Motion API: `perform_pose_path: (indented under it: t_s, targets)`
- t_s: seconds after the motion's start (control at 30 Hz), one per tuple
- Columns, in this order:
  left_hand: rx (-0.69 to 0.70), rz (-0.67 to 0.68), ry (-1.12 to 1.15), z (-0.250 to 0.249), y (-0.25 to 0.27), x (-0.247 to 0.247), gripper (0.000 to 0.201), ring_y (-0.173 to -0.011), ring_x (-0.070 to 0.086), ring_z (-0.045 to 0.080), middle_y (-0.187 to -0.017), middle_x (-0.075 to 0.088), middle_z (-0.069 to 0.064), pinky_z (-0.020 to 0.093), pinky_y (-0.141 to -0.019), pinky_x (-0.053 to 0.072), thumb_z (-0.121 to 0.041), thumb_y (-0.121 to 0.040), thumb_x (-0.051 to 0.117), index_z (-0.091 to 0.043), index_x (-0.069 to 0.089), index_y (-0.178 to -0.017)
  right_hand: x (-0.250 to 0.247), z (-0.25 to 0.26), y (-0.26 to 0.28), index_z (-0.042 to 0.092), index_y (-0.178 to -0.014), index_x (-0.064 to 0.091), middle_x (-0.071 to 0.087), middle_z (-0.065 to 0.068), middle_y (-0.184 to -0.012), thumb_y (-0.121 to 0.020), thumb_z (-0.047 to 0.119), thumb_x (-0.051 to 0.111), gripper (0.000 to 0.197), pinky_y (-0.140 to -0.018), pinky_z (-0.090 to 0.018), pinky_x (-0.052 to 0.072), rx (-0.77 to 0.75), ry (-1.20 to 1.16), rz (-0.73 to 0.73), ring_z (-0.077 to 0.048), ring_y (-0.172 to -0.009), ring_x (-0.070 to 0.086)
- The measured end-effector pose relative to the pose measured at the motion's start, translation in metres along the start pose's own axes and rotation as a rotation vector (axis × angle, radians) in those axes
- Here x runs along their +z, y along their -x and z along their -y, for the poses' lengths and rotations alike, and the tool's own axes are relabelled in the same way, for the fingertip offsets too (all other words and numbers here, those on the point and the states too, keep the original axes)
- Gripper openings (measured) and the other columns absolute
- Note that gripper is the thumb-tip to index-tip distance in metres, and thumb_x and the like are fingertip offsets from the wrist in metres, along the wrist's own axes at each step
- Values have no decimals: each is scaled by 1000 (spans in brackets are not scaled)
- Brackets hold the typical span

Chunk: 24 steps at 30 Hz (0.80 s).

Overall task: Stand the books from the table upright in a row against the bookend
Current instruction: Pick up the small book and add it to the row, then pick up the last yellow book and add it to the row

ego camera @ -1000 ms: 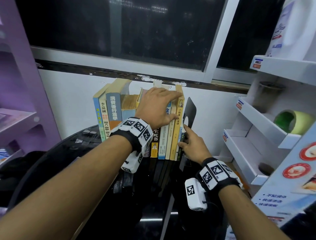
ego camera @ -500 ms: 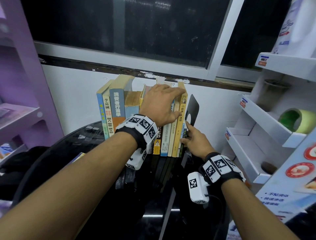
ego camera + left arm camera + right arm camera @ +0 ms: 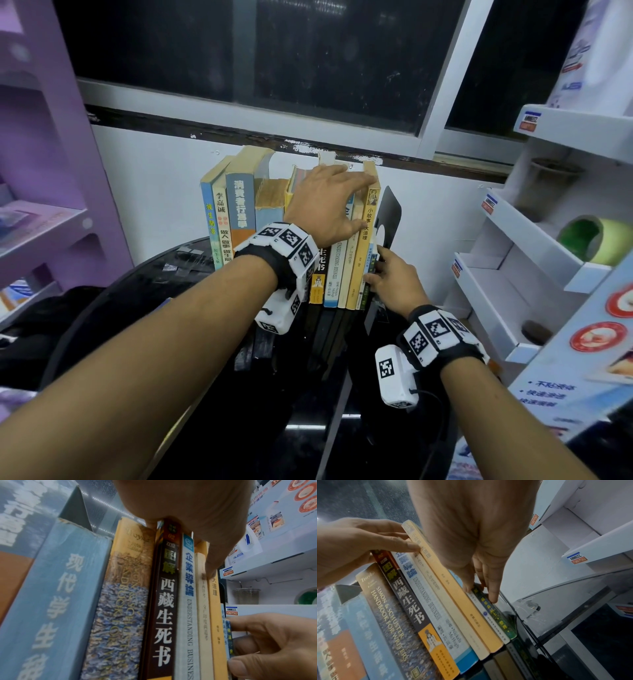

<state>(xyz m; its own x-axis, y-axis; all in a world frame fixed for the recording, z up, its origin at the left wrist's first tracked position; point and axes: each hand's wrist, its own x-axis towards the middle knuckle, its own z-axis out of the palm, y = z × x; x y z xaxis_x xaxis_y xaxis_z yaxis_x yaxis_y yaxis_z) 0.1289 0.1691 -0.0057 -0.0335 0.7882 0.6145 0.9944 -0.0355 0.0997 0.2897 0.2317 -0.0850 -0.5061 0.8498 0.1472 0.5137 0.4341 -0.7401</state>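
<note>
Several books (image 3: pixel 239 212) stand upright in a row on the black glass table (image 3: pixel 191 329), by the white wall. A black bookend (image 3: pixel 388 212) rises at the row's right end. My left hand (image 3: pixel 363 202) lies over the tops of the right-hand books, its thumb (image 3: pixel 211 572) pressing the orange book (image 3: pixel 359 260) on the spine. Lower down, my right hand (image 3: pixel 376 267) pinches a thin green book (image 3: pixel 498 616) at the row's right end, thumb on the spine side and index fingertip (image 3: pixel 493 599) on its right side beside the bookend.
White display shelves (image 3: pixel 507 281) stand close on the right, one holding a green tape roll (image 3: pixel 596 240). A purple shelf unit (image 3: pixel 51 164) is on the left. A dark window (image 3: pixel 274 51) sits above the wall behind the books.
Both hands stay where they were on the row and the books have not visibly moved. Only the head view has shifted slightly.
</note>
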Motion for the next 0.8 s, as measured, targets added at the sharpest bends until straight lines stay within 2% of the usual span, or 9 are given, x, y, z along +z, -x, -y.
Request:
perform_pose_path:
  t_s: [0.13, 0.27, 0.4, 0.53, 0.6, 0.67, 0.73, 0.8]
  targets:
    - [27, 6, 33, 4, 1, -1, 71, -140, 30, 16, -151, 38, -8, 37, -116, 16, -49, -80, 67, -31, 40, -143, -1, 4, 4, 19, -140, 45, 63, -4, -127, -93, 6, 58, 50, -90, -24, 48, 15, 60, 17, -20, -112, 62]
    - [50, -49, 36, 6, 12, -3, 68, -141, 26, 18, -153, 34, -3, 37, -116, 17, -44, -80, 69, -29, 42, -141, 1, 8, 7, 19, -138, 44, 64, -4, -128, -93, 8, 59, 49, -95, -29, 48, 29, 98, 11, -21, -114, 62]
    - [54, -112, 22, 7, 28, -6, 67, -138, 29, 21, -150, 34, 1, 39, -114, 21, -40, -79, 70, -26, 43, -138, 2, 11, 13, 17, -134, 46, 64, -5, -127, -93, 10, 58, 43, -95, -31, 48, 41, 93, -12, -22, -113, 62]
    - [2, -184, 47, 8, 47, -12, 59, -131, 36, 19, -140, 42, 1, 35, -110, 23, -37, -80, 67, -22, 47, -134, -1, 17, 23, 13, -132, 48, 62, -6, -129, -93, 13, 58, 40, -93, -29, 46, 55, 97, -45, -24, -113, 61]
    - [-29, -197, 84, 9, 59, -15, 55, -126, 40, 18, -133, 46, 1, 35, -107, 26, -34, -80, 66, -21, 50, -131, -3, 20, 30, 12, -133, 47, 61, -8, -130, -93, 14, 59, 42, -95, -32, 47, 67, 80, -63, -26, -115, 60]
    - [-67, -183, 116, 12, 72, -16, 51, -124, 40, 17, -130, 47, 0, 37, -108, 29, -31, -80, 66, -22, 52, -129, -4, 23, 36, 10, -132, 48, 62, -10, -127, -93, 16, 58, 41, -92, -33, 50, 86, 77, -90, -26, -110, 60]
    - [-122, -136, 129, 15, 86, -16, 49, -122, 42, 17, -130, 46, -1, 38, -105, 32, -31, -81, 65, -23, 52, -127, -3, 26, 43, 8, -129, 48, 62, -11, -120, -94, 15, 57, 37, -82, -28, 49, 121, 72, -116, -23, -99, 60]
    - [-172, -57, 126, 18, 99, -17, 48, -120, 45, 18, -130, 46, 0, 38, -102, 34, -33, -83, 64, -24, 52, -128, 0, 30, 50, 6, -126, 49, 63, -13, -118, -94, 15, 54, 33, -79, -25, 45, 140, 77, -137, -25, -100, 60]
